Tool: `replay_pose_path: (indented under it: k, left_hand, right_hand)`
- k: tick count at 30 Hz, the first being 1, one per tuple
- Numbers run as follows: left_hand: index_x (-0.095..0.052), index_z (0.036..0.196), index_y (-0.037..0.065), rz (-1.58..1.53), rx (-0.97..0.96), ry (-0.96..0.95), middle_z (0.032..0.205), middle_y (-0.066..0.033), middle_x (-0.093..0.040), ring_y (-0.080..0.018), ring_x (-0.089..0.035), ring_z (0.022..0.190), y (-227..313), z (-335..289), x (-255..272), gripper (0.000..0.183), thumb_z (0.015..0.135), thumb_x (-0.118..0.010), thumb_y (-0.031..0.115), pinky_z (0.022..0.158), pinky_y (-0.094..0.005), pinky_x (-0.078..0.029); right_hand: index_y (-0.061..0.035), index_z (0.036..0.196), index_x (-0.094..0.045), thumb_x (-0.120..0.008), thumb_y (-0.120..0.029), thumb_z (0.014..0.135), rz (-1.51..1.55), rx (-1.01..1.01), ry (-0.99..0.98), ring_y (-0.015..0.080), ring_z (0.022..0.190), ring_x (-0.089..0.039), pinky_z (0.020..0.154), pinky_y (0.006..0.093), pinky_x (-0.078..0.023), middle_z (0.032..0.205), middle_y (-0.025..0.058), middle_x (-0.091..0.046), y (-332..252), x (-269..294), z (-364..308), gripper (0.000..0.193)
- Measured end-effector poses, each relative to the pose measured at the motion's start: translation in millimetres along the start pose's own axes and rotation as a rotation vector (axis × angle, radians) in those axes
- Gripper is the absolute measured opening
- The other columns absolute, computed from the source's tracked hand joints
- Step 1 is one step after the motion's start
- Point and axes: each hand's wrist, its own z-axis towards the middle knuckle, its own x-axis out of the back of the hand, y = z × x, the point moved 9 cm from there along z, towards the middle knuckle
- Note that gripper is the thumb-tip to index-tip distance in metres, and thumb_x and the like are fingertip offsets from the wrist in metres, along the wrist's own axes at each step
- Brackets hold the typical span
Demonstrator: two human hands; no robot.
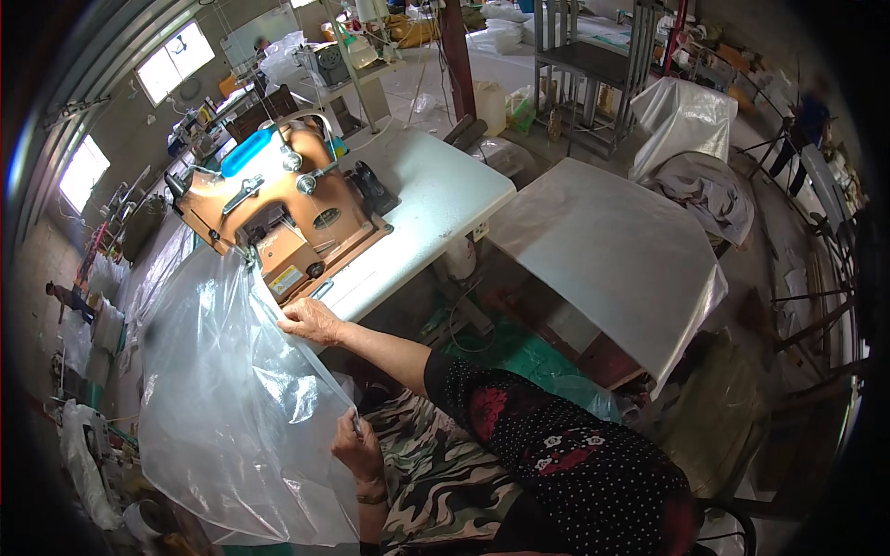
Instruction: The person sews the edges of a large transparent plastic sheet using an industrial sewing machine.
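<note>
At eight o'clock in your view, the clear plastic sheet (pixel 218 371) hangs in broad folds, its top reaching the needle end of the orange sewing machine (pixel 320 218), which stands at ten o'clock on the pale bench (pixel 436 190). Your right hand (pixel 311 322), just below the machine toward nine o'clock, has its fingers closed on the sheet's edge. Your left hand (pixel 358 451), at seven o'clock, has its fingers clamped on that same slanting edge, lower down. Toward three o'clock lies a surface under a translucent cover (pixel 603 236).
</note>
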Motion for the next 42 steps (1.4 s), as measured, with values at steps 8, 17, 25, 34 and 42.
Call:
replay_pose_path:
  k: [8, 17, 25, 34, 42]
  left_hand:
    - [-0.062, 0.102, 0.001, 0.028, -0.001, -0.007, 0.082, -0.0173, -0.062, -0.0379, -0.061, 0.068, -1.4, 0.0, 1.8, 0.022, 0.08, -0.06, 0.002, 0.059, -0.0418, -0.047]
    - [-0.062, 0.102, 0.001, 0.036, -0.017, 0.004, 0.081, -0.0174, -0.062, -0.0378, -0.061, 0.068, -2.9, -0.1, -0.7, 0.022, 0.081, -0.06, 0.003, 0.058, -0.0418, -0.046]
    - [-0.062, 0.102, 0.002, 0.018, 0.009, 0.004, 0.084, -0.0171, -0.063, -0.0381, -0.061, 0.07, -7.5, -1.6, -2.0, 0.022, 0.08, -0.06, 0.004, 0.059, -0.042, -0.047]
    - [-0.062, 0.103, 0.001, 0.022, -0.008, 0.012, 0.085, -0.0168, -0.063, -0.0382, -0.061, 0.071, -5.5, -2.2, -1.4, 0.022, 0.081, -0.059, 0.003, 0.061, -0.0421, -0.047]
    - [-0.062, 0.102, 0.001, 0.024, 0.012, -0.024, 0.084, -0.0178, -0.064, -0.0372, -0.063, 0.07, -5.4, 1.0, -4.2, 0.022, 0.081, -0.059, 0.002, 0.061, -0.04, -0.049]
  right_hand:
    - [0.0034, 0.069, -0.052, -0.053, -0.034, 0.085, -0.005, -0.019, -0.016, 0.0321, 0.065, -0.06, 0.064, 0.0426, -0.045, 0.065, 0.0209, -0.056, 1.4, -4.1, 1.1, 0.041]
    - [0.0044, 0.071, -0.052, -0.054, -0.034, 0.088, 0.026, 0.013, 0.013, 0.0244, 0.057, -0.054, 0.06, 0.0391, -0.042, 0.061, 0.0177, -0.052, 2.0, -3.1, 1.1, 0.042]
    - [0.0043, 0.07, -0.053, -0.052, -0.034, 0.085, 0.005, -0.005, -0.018, 0.0295, 0.063, -0.059, 0.065, 0.041, -0.045, 0.065, 0.0194, -0.056, -3.5, -1.3, 0.5, 0.041]
    - [0.0044, 0.07, -0.053, -0.053, -0.034, 0.084, 0.023, -0.029, -0.012, 0.0293, 0.063, -0.059, 0.065, 0.0411, -0.045, 0.064, 0.0191, -0.055, -0.9, -3.0, -0.6, 0.041]
    - [0.0044, 0.069, -0.053, -0.053, -0.033, 0.085, 0.039, -0.025, -0.019, 0.0285, 0.061, -0.057, 0.063, 0.0405, -0.045, 0.063, 0.018, -0.055, -4.6, 1.4, -1.3, 0.04]
